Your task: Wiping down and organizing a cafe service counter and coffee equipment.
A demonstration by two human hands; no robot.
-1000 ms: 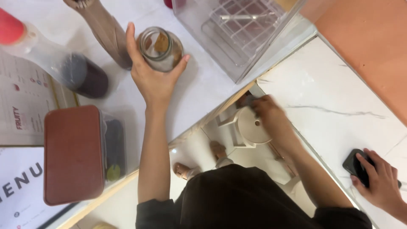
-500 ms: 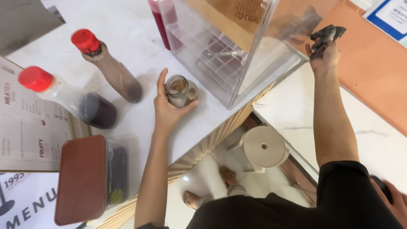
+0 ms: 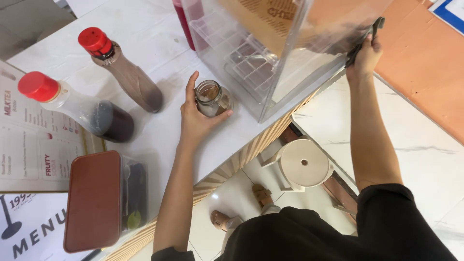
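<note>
My left hand [image 3: 195, 121] wraps around a small open glass jar [image 3: 210, 98] that stands on the white counter [image 3: 159, 63], just in front of a clear plastic display case [image 3: 270, 58]. My right hand [image 3: 365, 57] is raised to the right side of the case and grips a dark object [image 3: 363, 39] at its edge; what the object is I cannot tell. Inside the case are a wire rack and a brown card.
Two squeeze bottles with red caps [image 3: 123, 72] [image 3: 72, 106] stand left of the jar. A brown-lidded box [image 3: 94, 200] lies near the counter's front edge beside printed menu cards [image 3: 24, 140]. Below the counter are a round white stool [image 3: 303, 164] and a marble floor.
My right hand rose from near the stool to the right edge of the clear case, holding the dark object. My left hand stayed on the jar. The view shifted.
</note>
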